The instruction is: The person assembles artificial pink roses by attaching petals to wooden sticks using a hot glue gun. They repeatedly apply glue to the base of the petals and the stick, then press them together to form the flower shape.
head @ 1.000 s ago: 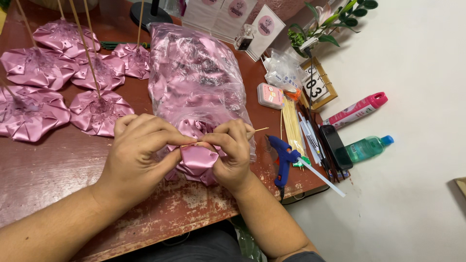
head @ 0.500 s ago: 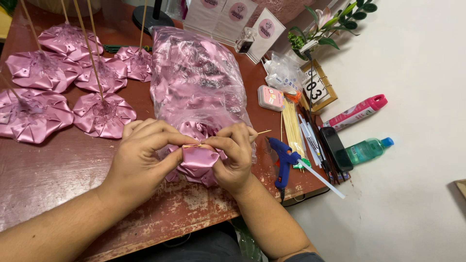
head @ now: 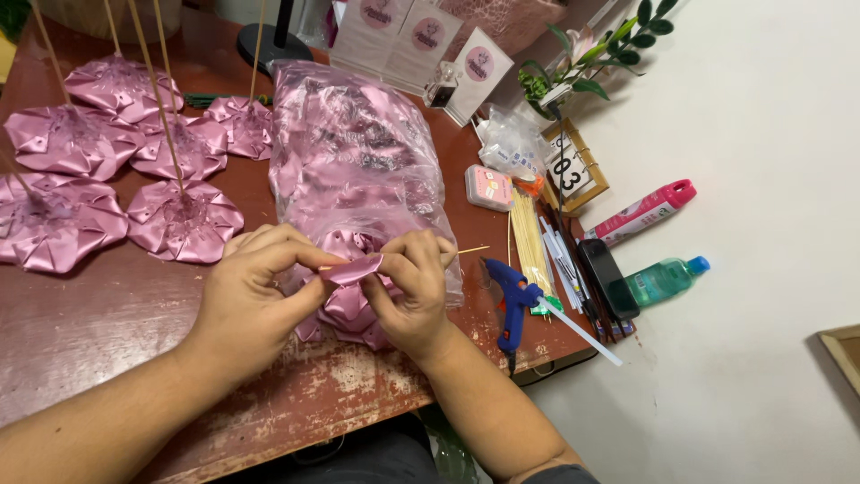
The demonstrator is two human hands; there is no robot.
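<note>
- A worn reddish tabletop (head: 107, 332) with flaking paint carries everything.
- A clear plastic bag (head: 358, 152) is filled with shiny pink satin petals.
- Finished pink satin flowers (head: 184, 220) lie flat at the left, their sticks pointing up.
- A folded pink petal (head: 352, 269) is pinched by the left hand (head: 251, 300) and right hand (head: 412, 287), both grips clamped on it, above the tabletop's near edge.
- A thin wooden skewer (head: 470, 250) lies roughly level, pointing right.

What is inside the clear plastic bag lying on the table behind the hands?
The clear plastic bag is stuffed with shiny pink satin pieces. How many, and what lies beneath them, is hidden; both hands cover its near end.
</note>
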